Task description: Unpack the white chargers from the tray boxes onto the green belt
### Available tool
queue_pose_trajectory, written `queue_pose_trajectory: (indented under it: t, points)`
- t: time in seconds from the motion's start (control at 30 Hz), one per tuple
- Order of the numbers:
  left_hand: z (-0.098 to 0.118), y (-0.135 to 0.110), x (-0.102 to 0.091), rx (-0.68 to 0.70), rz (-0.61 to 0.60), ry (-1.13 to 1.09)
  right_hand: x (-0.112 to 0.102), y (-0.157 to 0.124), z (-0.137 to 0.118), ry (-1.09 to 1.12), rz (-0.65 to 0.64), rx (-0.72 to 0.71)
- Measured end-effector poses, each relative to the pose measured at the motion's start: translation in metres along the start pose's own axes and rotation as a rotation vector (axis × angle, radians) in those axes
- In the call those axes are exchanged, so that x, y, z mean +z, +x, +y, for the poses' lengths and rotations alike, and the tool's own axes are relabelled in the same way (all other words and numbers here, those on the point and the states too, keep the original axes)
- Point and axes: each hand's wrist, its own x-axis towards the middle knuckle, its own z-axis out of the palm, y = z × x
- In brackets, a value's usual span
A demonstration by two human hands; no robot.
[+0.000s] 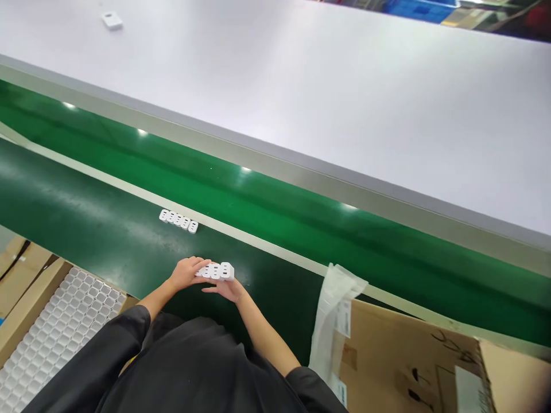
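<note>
A short row of white USB chargers (216, 272), small rounded blocks with dark port slots, is held between my hands just above the dark green bench. My left hand (186, 273) grips the left end of the row, its fingers over the blocks and partly covering them. From below and the right, my right hand (231, 289) supports the same row, with one finger stretched out to the left and the others hidden behind the blocks. Farther back on the bench, another row of white chargers (178, 220) stands side by side near the pale rail.
Past the rail runs a green conveyor belt (267, 198), and beyond it a white tabletop (344, 97) with one white block (112, 21). At lower left, a carton holds many white pieces (64, 327). A cardboard box (387, 350) with a plastic liner (329, 321) stands at right.
</note>
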Motion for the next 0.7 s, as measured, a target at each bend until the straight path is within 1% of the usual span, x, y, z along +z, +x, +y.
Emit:
queue_pose_trajectory:
  t: [0.1,0.2,0.33,0.43,0.5,0.6,0.7]
  points:
    - [-0.013,-0.007,-0.009,-0.005,-0.045,0.029,-0.010,0.008,-0.004,-0.015,0.052,0.044]
    - [-0.031,-0.008,-0.023,-0.011,-0.081,0.062,-0.016,0.011,-0.003,-0.024,0.121,0.051]
    - [-0.072,-0.006,-0.049,-0.080,-0.082,0.144,-0.016,0.012,-0.002,-0.024,0.186,0.023]
    - [-0.104,-0.001,-0.068,-0.115,-0.090,0.192,-0.015,0.008,-0.003,-0.024,0.198,0.010]
    - [-0.119,0.005,-0.077,-0.111,-0.112,0.208,-0.015,0.004,-0.003,-0.026,0.198,0.004]
    - [-0.133,0.015,-0.082,-0.093,-0.144,0.216,-0.017,0.001,-0.003,-0.030,0.186,0.005]
    - [-0.139,0.023,-0.086,-0.089,-0.147,0.207,-0.018,0.001,-0.002,-0.030,0.183,0.002]
